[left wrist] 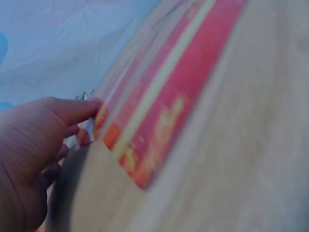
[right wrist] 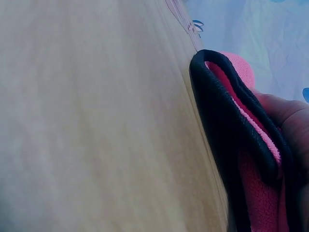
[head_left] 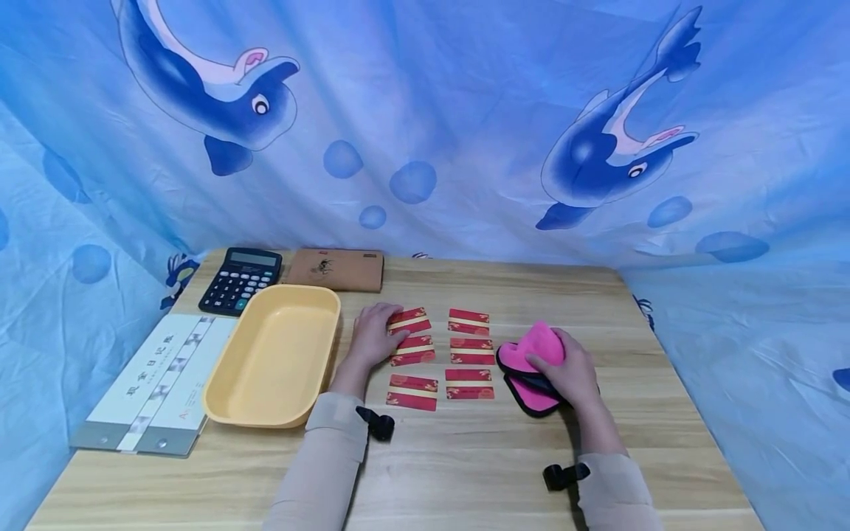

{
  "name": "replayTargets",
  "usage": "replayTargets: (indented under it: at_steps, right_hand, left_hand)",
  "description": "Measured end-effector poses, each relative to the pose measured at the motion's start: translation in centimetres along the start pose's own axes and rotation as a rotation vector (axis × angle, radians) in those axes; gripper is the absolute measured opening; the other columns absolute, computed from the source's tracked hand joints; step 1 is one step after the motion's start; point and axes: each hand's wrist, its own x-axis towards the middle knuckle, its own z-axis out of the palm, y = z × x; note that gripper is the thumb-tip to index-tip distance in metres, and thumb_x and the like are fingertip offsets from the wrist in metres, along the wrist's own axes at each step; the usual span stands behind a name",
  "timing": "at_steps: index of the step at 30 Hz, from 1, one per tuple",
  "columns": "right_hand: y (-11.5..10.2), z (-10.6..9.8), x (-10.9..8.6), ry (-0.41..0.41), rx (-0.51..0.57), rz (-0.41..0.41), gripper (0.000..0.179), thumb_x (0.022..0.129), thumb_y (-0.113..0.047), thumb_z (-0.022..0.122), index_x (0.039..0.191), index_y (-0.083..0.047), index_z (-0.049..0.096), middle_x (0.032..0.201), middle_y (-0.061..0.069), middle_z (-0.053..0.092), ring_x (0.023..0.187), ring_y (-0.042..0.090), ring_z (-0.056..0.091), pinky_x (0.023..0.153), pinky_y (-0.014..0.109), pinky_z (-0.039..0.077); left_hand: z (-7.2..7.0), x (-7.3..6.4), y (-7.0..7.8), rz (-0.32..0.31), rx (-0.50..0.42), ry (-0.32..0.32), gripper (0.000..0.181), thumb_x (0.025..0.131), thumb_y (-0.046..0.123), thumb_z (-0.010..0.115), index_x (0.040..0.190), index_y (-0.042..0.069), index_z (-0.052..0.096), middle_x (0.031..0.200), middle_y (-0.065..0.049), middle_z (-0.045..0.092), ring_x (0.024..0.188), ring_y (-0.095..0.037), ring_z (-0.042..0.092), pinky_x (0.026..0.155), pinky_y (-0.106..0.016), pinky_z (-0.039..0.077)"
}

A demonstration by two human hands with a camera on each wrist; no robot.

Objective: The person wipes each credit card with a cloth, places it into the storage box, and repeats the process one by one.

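Several red cards with a pale gold stripe lie on the table in two columns. My left hand (head_left: 374, 335) is at the left end of the upper left card (head_left: 410, 319), its thumb and fingers gripping the card's edges. Close in the left wrist view is a neighbouring card (left wrist: 164, 106), flat on the wood. My right hand (head_left: 572, 369) grips a pink fleece cloth with black edging (head_left: 534, 346), folded over, just right of the right-hand column. Its folded layers (right wrist: 236, 111) show in the right wrist view, where most of the fingers are hidden.
A yellow plastic tray (head_left: 215, 387) stands left of the left hand. Beyond it are a black calculator (head_left: 242, 282) and a brown wallet-like book (head_left: 339, 270). A white ledger book (head_left: 153, 376) lies at the table's left. A blue dolphin curtain (head_left: 465, 110) hangs round the wooden table (head_left: 465, 472).
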Motion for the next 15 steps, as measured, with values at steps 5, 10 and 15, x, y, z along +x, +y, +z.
replayTargets:
  at_steps: [5,10,15]
  right_hand:
    - [0.2,0.0,0.1,0.001,-0.006,-0.011,0.089,0.087,-0.051,0.076,0.153,-0.005,0.038,0.145,0.025,0.05,0.125,0.042,0.052,0.102,0.058,0.046]
    - [0.5,0.2,0.1,0.011,0.0,-0.023,0.087,0.087,-0.049,0.077,0.152,-0.005,0.04,0.143,0.025,0.051,0.124,0.042,0.053,0.101,0.058,0.047]
    - [0.7,0.3,0.1,0.023,-0.001,-0.038,0.086,0.087,-0.047,0.078,0.152,-0.004,0.041,0.143,0.026,0.052,0.123,0.043,0.054,0.1,0.059,0.048]
  left_hand:
    - [0.1,0.3,0.6,-0.029,0.01,-0.011,0.065,0.085,0.03,0.084,0.141,0.011,0.059,0.135,-0.01,0.062,0.124,-0.032,0.049,0.101,-0.049,0.037]
    - [0.0,0.6,1.3,-0.054,0.038,-0.039,0.062,0.086,0.028,0.083,0.139,0.006,0.059,0.134,-0.015,0.062,0.124,-0.034,0.049,0.102,-0.05,0.034]
    - [-0.1,0.8,1.6,-0.044,-0.049,-0.06,0.057,0.085,0.017,0.084,0.135,0.01,0.06,0.13,-0.013,0.059,0.122,-0.032,0.05,0.107,-0.049,0.034]
